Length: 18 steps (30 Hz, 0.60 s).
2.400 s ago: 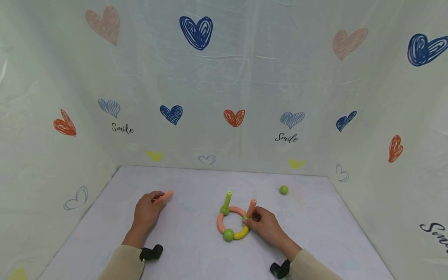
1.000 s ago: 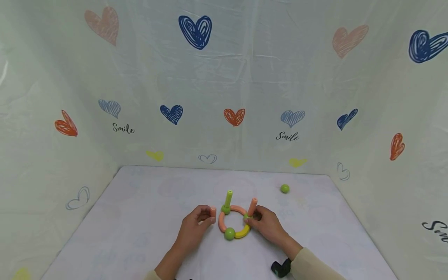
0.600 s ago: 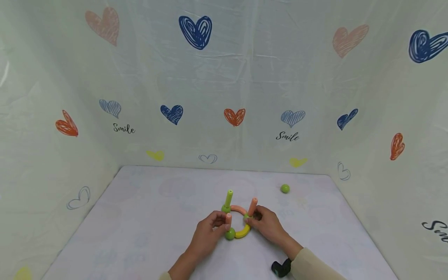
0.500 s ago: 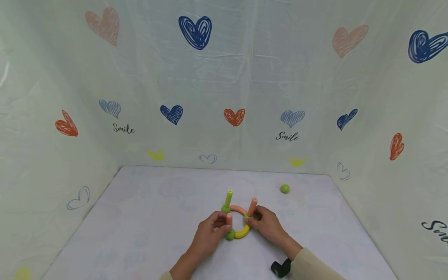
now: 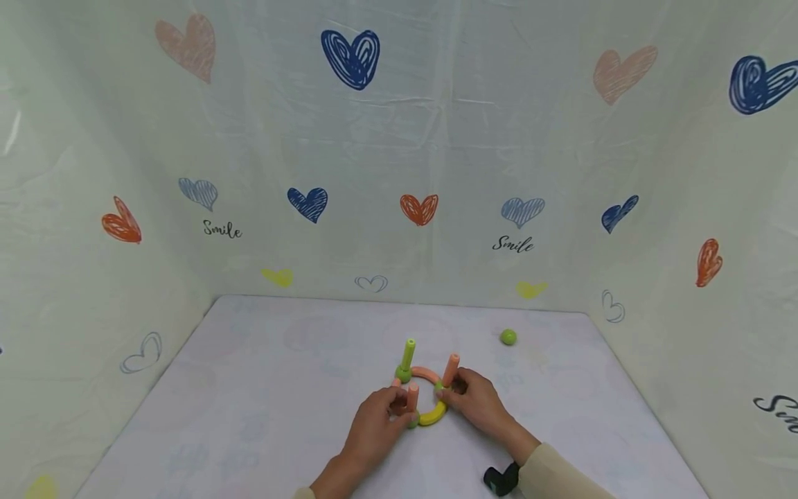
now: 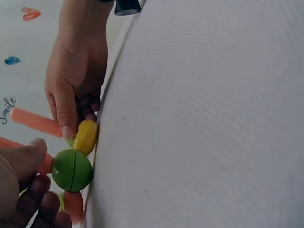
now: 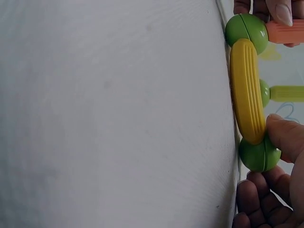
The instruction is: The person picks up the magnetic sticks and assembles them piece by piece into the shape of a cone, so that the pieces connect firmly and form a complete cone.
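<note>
A ring of curved orange rods (image 5: 425, 373), a yellow curved rod (image 5: 433, 415) and green balls lies on the white table. My left hand (image 5: 376, 424) pinches a straight orange rod (image 5: 413, 398) between thumb and fingers. This rod stands upright on the ring's near green ball (image 6: 72, 171), its lower end right at the ball in the left wrist view. With thumb and fingers, my right hand (image 5: 480, 405) grips the right green ball (image 7: 259, 155), from which another orange rod (image 5: 451, 370) rises. A light green rod (image 5: 407, 355) stands in the far ball (image 5: 403, 374).
One loose green ball (image 5: 508, 337) lies toward the back right of the table (image 5: 280, 346). A pale curtain (image 5: 461, 159) printed with hearts surrounds the table at the back and sides. A black wrist camera (image 5: 501, 479) sits at my right wrist.
My left hand has carried the orange rod rightward from the table's left side, turned it upright and brought it down onto the near ball. The right hand keeps its hold on the right ball.
</note>
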Motion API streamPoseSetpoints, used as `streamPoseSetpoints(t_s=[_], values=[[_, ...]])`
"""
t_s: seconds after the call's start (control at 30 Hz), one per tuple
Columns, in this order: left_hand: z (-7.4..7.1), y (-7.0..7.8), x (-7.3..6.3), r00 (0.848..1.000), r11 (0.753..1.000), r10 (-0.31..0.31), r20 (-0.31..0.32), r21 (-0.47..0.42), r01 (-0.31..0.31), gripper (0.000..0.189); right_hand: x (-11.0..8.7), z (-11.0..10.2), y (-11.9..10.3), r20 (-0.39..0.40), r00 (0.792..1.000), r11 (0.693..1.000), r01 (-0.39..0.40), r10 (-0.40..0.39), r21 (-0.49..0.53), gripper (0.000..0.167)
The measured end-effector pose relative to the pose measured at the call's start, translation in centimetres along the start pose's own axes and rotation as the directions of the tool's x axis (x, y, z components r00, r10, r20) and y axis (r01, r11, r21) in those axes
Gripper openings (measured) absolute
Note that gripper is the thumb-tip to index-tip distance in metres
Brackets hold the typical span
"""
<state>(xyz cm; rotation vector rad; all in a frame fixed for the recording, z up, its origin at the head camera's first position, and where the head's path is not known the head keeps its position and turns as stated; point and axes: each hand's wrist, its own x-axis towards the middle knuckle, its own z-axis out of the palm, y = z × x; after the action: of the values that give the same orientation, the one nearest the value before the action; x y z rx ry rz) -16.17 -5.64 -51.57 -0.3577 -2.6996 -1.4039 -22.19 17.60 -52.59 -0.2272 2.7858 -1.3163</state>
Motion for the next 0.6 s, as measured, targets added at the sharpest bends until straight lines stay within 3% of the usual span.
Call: streamPoseSetpoints(t_s=[0.17, 0.37, 0.6], values=[[0.0, 0.0, -0.1, 1.000, 0.997, 0.020, -0.022, 0.069, -0.018, 0.026, -0.5, 0.0, 0.2, 0.024, 0.999, 1.000, 0.022, -0.022, -0.003, 0.034], [-0.4, -0.2, -0.3, 0.999, 0.992, 0.027, -0.036, 0.125, -0.022, 0.030, -1.8, 0.1, -0.2, 0.044, 0.999, 0.995, 0.030, -0.026, -0.095, 0.036], [-0.9, -1.3, -0.5, 0.999, 0.997, 0.033, -0.026, 0.071, -0.031, 0.034, -3.2, 0.3, -0.8, 0.055, 0.997, 0.988, 0.064, -0.057, -0.138, 0.029]])
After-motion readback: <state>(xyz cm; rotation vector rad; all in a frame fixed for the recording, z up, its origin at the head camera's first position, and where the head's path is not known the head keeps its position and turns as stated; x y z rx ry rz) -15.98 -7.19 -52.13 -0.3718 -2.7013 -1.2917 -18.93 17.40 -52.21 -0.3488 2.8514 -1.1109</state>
